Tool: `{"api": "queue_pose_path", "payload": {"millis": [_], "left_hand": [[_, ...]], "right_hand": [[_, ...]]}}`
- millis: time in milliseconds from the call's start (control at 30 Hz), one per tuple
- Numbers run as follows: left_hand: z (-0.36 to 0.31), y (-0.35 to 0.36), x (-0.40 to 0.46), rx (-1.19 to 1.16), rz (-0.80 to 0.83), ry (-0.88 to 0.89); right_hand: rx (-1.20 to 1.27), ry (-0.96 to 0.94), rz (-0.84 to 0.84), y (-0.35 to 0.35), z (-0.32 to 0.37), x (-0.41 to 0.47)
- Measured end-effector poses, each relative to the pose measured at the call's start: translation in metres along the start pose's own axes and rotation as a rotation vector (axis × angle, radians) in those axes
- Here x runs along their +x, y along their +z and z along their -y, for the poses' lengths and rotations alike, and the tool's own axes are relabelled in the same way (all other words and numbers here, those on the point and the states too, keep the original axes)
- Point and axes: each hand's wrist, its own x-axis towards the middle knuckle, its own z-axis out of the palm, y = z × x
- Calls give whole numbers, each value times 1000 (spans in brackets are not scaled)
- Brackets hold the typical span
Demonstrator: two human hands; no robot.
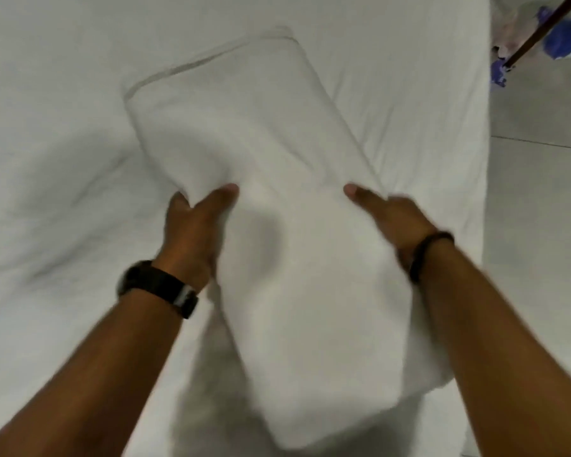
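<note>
A white folded towel (277,192), long and thick, lies slantwise over a white bed sheet (63,143), its near end lifted toward me. My left hand (195,222) grips the towel's left edge, thumb on top and fingers tucked under. My right hand (389,216) grips the right edge the same way, thumb stretched across the top. A dark watch sits on my left wrist and a dark band on my right wrist. The frame is motion-blurred.
The bed's right edge (485,159) runs down the picture, with a grey tiled floor (541,192) beyond it. A dark stick (541,31) and blue and white items (564,41) lie on the floor at top right.
</note>
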Motion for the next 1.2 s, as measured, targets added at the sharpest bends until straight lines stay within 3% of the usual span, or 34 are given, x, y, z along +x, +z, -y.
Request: {"api": "queue_pose_path", "payload": {"millis": [67, 133, 267, 400, 433, 500, 567, 600, 633, 700, 733, 800, 867, 900, 967, 1000, 1067, 1133, 1200], "left_hand": [[-10, -22, 12, 260, 124, 38], [-5, -42, 9, 578, 112, 59], [24, -71, -14, 632, 25, -21], [29, -65, -21, 659, 27, 72], [30, -60, -21, 747, -21, 179], [28, -53, -28, 1081, -75, 564], [31, -33, -22, 1370, 120, 861], [33, -30, -13, 1456, 224, 865], [33, -34, -5, 1516, 263, 753], [32, -52, 11, 1483, 118, 445], [25, -58, 14, 1450, 28, 349], [14, -51, 14, 1445, -22, 481], [10, -28, 18, 1405, 72, 694], [11, -18, 21, 1395, 97, 680], [13, -13, 25, 1350, 11, 377], [15, -19, 25, 1274, -83, 217], [14, -39, 21, 1102, -202, 62], [16, -53, 18, 819, -122, -44], [17, -61, 15, 515, 152, -185]], "right_hand": [[187, -7, -81, 24, -48, -35], [294, -11, -132, 51, -81, -70], [338, -92, -254, 65, -85, -86], [20, -385, -415, 61, -44, -61], [-110, -453, -413, 67, -36, -55], [-602, -649, -381, 82, -24, -48], [-953, -714, -360, 73, -24, -25], [-983, -651, -376, 59, -25, -15], [-892, -525, -407, 44, -30, -9], [-703, -282, -506, 10, -43, -7], [-663, -261, -545, 1, -48, -12], [-603, -440, -569, 11, -38, -23], [-632, -682, -473, 46, -10, -20], [-697, -712, -412, 64, -1, -14], [-660, -569, -417, 82, 3, -5], [-521, -444, -464, 77, -2, -3], [-276, -319, -499, 54, -18, -6], [-138, -268, -363, 41, -32, -14], [57, -141, -154, 39, -41, -19]]}}
